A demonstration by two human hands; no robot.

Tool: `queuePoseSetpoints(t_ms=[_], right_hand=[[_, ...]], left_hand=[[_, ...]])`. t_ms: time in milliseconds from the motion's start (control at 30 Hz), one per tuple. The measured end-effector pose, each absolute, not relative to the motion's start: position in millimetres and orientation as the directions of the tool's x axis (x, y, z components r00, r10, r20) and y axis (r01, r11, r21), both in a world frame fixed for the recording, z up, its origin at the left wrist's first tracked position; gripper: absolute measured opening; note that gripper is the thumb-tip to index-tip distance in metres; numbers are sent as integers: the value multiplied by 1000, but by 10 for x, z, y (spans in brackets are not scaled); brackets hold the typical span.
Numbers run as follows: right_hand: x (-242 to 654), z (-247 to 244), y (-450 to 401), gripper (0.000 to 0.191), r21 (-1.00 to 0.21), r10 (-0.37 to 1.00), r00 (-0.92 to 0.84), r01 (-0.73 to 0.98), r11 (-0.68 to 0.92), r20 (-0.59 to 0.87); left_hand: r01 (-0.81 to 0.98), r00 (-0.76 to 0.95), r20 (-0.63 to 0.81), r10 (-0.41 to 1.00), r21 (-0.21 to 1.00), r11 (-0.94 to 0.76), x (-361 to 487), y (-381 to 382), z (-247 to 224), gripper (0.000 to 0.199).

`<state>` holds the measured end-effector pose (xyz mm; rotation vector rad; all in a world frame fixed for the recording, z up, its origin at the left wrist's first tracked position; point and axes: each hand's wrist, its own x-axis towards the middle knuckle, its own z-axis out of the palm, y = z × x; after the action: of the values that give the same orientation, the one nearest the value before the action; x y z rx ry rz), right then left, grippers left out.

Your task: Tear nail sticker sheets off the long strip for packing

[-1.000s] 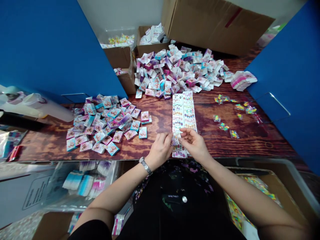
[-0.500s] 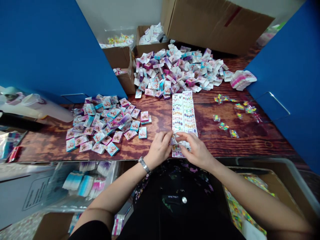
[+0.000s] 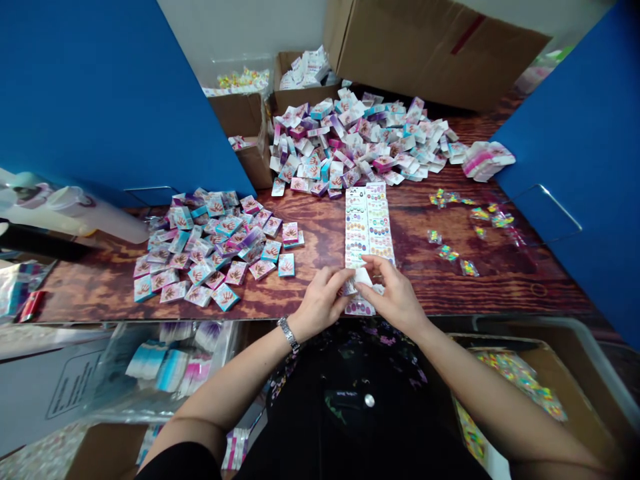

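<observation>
Brought closer together, the left hand (image 3: 320, 301) and right hand (image 3: 395, 295) were held, fingers (image 3: 375, 265) pinching a white paper piece (image 3: 363, 277) on a printed sheet (image 3: 368, 223).

The left hand (image 3: 323, 300) and right hand (image 3: 395, 297) hide the lower part of a printed sheet (image 3: 367, 227), whose print is too small to read. A white scrap (image 3: 363, 277) between them is partly hidden. At lower right, a box (image 3: 575, 373) runs off the edge, its colourful contents (image 3: 520, 380) blurred.
</observation>
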<state>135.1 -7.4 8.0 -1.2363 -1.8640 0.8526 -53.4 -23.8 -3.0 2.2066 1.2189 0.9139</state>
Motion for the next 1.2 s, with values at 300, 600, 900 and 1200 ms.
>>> queuePoseSetpoints(t_ms=[300, 600, 900, 1200], right_hand=[[1232, 95, -189, 29, -859, 959, -156, 426, 283, 238], [1224, 122, -211, 19, -955, 980, -144, 243, 168, 136], [1153, 86, -141, 16, -969, 993, -87, 226, 99, 81], [1144, 186, -191, 16, -858, 958, -140, 425, 288, 252]], left_hand=[[614, 397, 435, 809, 529, -586, -538, -253, -84, 38], [646, 398, 455, 796, 477, -596, -507, -257, -27, 49], [690, 382, 457, 804, 438, -577, -493, -290, -126, 63], [816, 396, 393, 830, 264, -514, -440, -315, -97, 66]])
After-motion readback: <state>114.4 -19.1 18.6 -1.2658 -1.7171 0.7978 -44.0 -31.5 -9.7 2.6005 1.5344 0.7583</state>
